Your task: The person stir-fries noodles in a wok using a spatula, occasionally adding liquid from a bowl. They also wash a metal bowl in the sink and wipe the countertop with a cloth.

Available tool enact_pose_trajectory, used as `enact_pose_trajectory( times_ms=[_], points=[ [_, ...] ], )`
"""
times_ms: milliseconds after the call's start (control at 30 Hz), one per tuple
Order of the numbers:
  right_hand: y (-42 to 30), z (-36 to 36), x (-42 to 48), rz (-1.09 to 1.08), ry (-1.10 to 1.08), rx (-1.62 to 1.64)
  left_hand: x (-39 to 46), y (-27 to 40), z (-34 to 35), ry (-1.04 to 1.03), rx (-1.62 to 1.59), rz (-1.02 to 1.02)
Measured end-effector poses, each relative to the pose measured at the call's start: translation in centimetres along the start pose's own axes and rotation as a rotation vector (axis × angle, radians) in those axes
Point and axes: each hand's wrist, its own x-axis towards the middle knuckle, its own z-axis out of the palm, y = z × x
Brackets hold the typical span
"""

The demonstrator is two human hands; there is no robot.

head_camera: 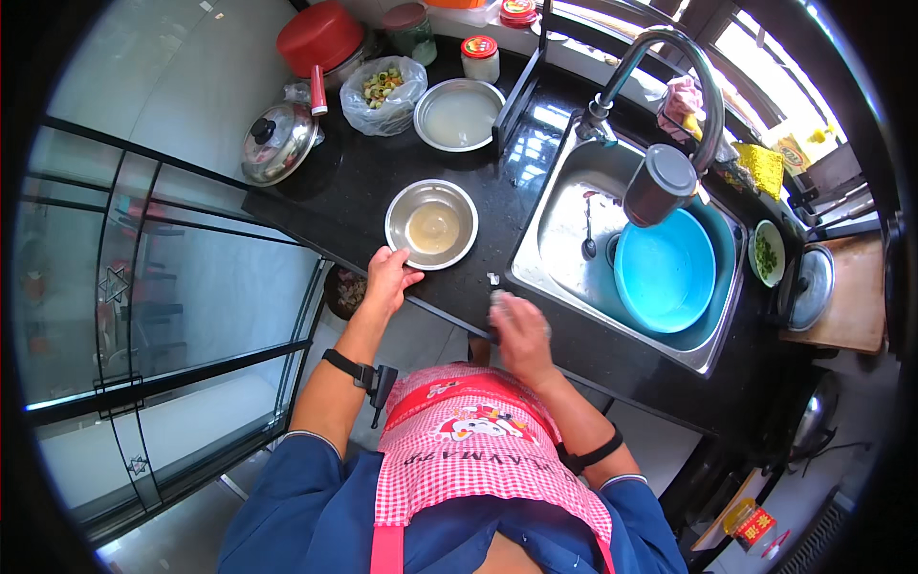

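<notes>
My left hand [391,278] grips the near rim of a stainless steel bowl [465,215], its thumb over the edge. A shallow pool of cloudy, yellowish liquid [433,227] lies in the bowl, which rests on the black countertop near its front edge. My right hand [522,333] is motion-blurred at the counter's edge, between the bowl and the sink. Something pale and blurred shows at its fingertips; whether it is held, I cannot tell. Just beyond those fingers, a small white scrap [493,278] lies on the counter.
Right of the bowl is a steel sink [566,208] with a blue basin [663,287], a spoon [589,233] and an arched faucet [706,79]. Behind stand a pan of cloudy liquid [459,118], a bag of chopped vegetables [384,97] and a lidded pot [283,147].
</notes>
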Motion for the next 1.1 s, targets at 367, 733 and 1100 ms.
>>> enact_pose_trajectory(
  times_ms=[367,733,1100],
  points=[
    [9.0,1.9,5.8,0.253,-0.036,-0.280,-3.6,3.2,4.9,-0.304,0.142,0.020],
    [7.4,-9.2,-11.5,0.335,0.137,-0.559,-4.7,0.6,12.1,-0.587,0.271,-0.140],
    [8.1,-19.1,-23.7,1.298,0.378,-0.604,-11.3,-5.1,19.1,-0.888,0.534,-0.251]
  ],
)
